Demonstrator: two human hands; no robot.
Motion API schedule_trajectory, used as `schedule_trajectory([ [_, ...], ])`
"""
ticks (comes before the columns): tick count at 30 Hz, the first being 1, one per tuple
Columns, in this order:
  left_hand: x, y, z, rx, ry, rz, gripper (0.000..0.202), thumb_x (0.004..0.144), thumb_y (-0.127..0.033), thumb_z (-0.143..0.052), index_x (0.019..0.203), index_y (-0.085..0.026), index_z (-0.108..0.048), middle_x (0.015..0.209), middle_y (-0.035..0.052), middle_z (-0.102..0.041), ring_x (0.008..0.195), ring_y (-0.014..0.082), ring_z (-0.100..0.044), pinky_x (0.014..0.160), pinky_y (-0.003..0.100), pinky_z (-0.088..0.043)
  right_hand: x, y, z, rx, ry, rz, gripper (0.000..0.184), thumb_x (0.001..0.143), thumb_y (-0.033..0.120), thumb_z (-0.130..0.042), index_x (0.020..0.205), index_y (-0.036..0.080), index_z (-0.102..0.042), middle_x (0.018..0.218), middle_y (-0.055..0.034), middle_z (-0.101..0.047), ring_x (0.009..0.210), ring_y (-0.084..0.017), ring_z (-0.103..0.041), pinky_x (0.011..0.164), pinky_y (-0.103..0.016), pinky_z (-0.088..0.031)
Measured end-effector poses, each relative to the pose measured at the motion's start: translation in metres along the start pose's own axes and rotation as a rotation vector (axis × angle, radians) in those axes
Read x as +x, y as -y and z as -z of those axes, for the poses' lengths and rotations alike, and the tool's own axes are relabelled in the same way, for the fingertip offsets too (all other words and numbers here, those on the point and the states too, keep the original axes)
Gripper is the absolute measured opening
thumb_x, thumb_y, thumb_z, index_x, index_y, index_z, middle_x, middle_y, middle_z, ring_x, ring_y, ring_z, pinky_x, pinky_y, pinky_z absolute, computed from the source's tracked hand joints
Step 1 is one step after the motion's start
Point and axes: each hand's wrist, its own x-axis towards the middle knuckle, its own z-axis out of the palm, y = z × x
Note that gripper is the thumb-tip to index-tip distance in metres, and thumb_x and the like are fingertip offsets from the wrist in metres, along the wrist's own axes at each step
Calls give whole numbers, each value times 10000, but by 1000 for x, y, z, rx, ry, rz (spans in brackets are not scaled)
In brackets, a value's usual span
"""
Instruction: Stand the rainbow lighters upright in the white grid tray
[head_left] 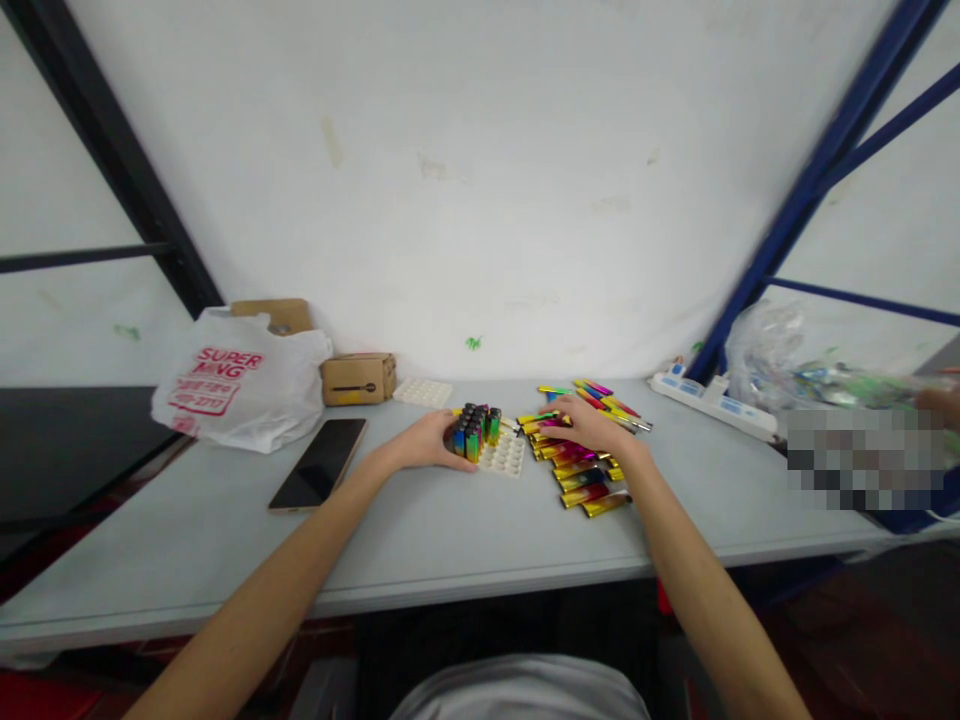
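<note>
My left hand (pixel 431 442) is wrapped around the left side of a white tray (pixel 514 458) with rows of round holes, its thumb along the front edge. Several shiny multicoloured lighters (pixel 472 445) stand upright in the tray's left part, close against my fingers. To the right of the tray, a pile of metallic lighters (pixel 585 478) lies flat in a rough column, gold, red, pink and blue. Over the top of this pile is my right hand (pixel 589 425), its thumb and fingers closed about a green and yellow lighter (pixel 534 419). The palm hides part of the pile.
A second white tray (pixel 422 391) lies by the wall beside a small cardboard box (pixel 358 379). A phone (pixel 319 466) and a white plastic bag (pixel 240 385) are at left. More lighters (pixel 609 402), a power strip (pixel 712 402) and clear plastic bags (pixel 765 345) are at right. Another person's hand (pixel 941 400) shows at the right edge.
</note>
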Motion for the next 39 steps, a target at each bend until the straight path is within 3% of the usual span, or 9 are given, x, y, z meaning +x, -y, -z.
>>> schedule_trajectory([
  [3, 0, -1, 0, -3, -10, 3, 834, 520, -756, -929, 1097, -184, -739, 1112, 100, -776, 1011, 379, -719, 906, 436, -582, -1, 0, 7, 64, 93, 18, 302, 951, 406, -758, 1176, 210, -801, 1200, -106, -773, 1131, -272, -697, 1042, -400, -518],
  [7, 0, -1, 0, 12, -6, 4, 839, 525, -772, -922, 1102, -192, -735, 1109, 100, -776, 1004, 374, -716, 896, 435, -584, 0, -3, 8, 54, 82, -29, 290, 869, 306, -832, 1137, 198, -815, 1191, -110, -790, 1110, -285, -709, 1015, -405, -522],
  [11, 0, 0, 0, 9, -12, 1, 830, 523, -762, -928, 1096, -193, -736, 1093, 96, -781, 995, 365, -717, 888, 426, -591, 2, -4, 3, 44, 42, 23, 203, 939, 393, -769, 1013, 212, -822, 1069, -87, -807, 960, -260, -713, 919, -371, -517],
  [16, 0, 1, 0, 1, -14, -13, 806, 529, -733, -941, 1089, -189, -740, 1118, 100, -783, 1015, 370, -714, 929, 438, -587, 4, 3, 3, 8, -18, 26, 457, 1058, 524, -566, 768, 207, -721, 808, -62, -742, 716, -211, -608, 737, -321, -452],
  [23, 0, 1, 0, -5, -9, -11, 819, 534, -740, -938, 1100, -182, -738, 1123, 105, -782, 1009, 372, -718, 934, 442, -585, 4, 14, 4, 41, -254, -162, 386, 1101, 433, -455, 1188, 168, -722, 805, -62, -752, 731, -225, -679, 745, -312, -482],
  [28, 0, 0, 1, -21, 7, -33, 818, 546, -720, -942, 1133, -187, -740, 1151, 102, -786, 1047, 382, -718, 964, 444, -579, 10, 23, -9, 96, -404, -132, 484, 1106, 456, -350, 1359, 190, -664, 955, -103, -776, 869, -263, -707, 829, -365, -518],
  [32, 0, 0, 0, -36, -6, -37, 818, 539, -710, -950, 1140, -193, -748, 1174, 100, -792, 1072, 384, -717, 973, 447, -580, 18, 26, -19, 171, -462, -167, 460, 1003, 633, -525, 1087, 210, -686, 663, 11, -605, 619, -197, -541, 649, -303, -434],
  [35, 0, 0, 0, -43, -13, -37, 824, 531, -696, -957, 1150, -194, -749, 1179, 97, -793, 1083, 386, -719, 983, 447, -579, 23, 31, -23, 270, -481, -208, 528, 891, 730, -641, 738, 231, -557, 576, 49, -444, 576, -154, -430, 584, -285, -356],
  [39, 0, -1, 0, -34, -7, -41, 806, 538, -696, -953, 1136, -194, -751, 1151, 90, -797, 1055, 377, -726, 952, 436, -588, 26, 48, -25, 471, -421, -171, 578, 924, 775, -555, 723, 237, -491, 666, 22, -511, 648, -165, -507, 606, -292, -408],
])
